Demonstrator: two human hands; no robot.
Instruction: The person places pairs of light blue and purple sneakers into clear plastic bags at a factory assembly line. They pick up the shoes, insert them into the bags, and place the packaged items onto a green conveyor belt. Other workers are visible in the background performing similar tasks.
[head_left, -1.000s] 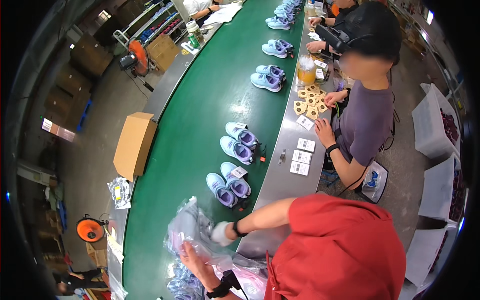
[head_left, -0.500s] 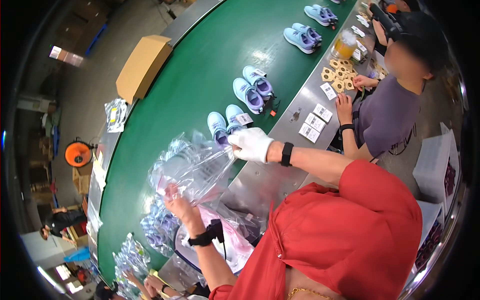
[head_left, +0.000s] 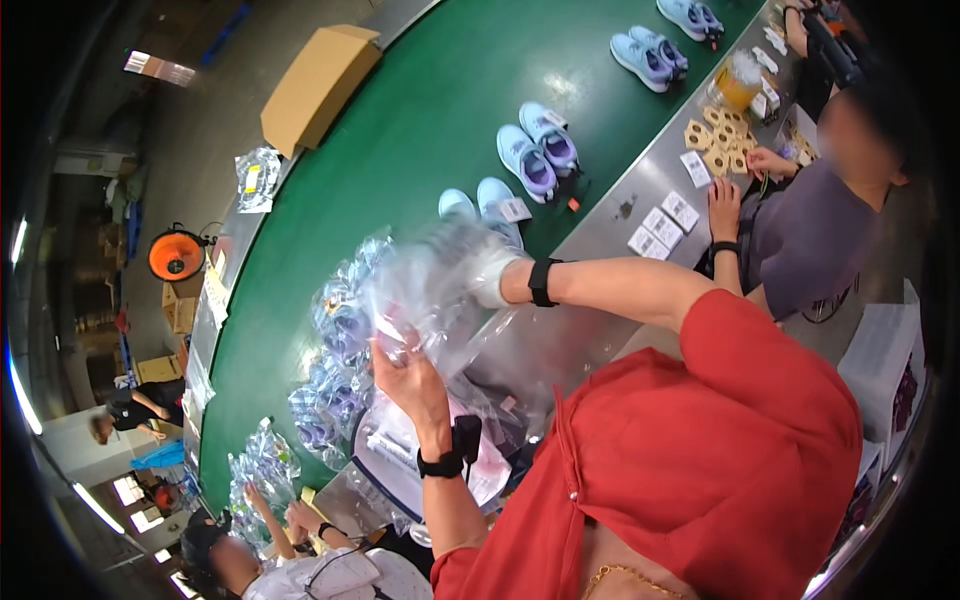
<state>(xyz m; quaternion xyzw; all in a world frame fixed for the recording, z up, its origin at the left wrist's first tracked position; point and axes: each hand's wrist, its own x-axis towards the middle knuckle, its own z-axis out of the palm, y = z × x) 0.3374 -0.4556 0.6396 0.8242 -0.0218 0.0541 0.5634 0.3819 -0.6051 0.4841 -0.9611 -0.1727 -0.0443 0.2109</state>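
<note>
My left hand (head_left: pixel 408 372), bare with a black watch on its wrist, grips the lower edge of a clear plastic bag (head_left: pixel 425 292). My right hand (head_left: pixel 490 275) wears a white glove and a black wristband and holds the bag's upper end. The bag is blurred, held above the edge of the green conveyor belt (head_left: pixel 420 110). Just beyond my right hand a pair of light blue shoes (head_left: pixel 480 198) lies on the belt. Several bagged shoes (head_left: pixel 335 335) are piled on the belt left of my hands.
More light blue shoe pairs (head_left: pixel 535 150) (head_left: pixel 648 52) lie farther along the belt. A person in a purple top (head_left: pixel 800 235) works at the steel side table with paper tags (head_left: pixel 665 225). A cardboard box (head_left: pixel 318 82) and an orange fan (head_left: pixel 176 256) stand across the belt. Another person (head_left: pixel 300 575) is at lower left.
Both hands have come closer together on the plastic bag, the gloved right hand drawing back from the shoes toward the left hand. The view has shifted along the belt.
</note>
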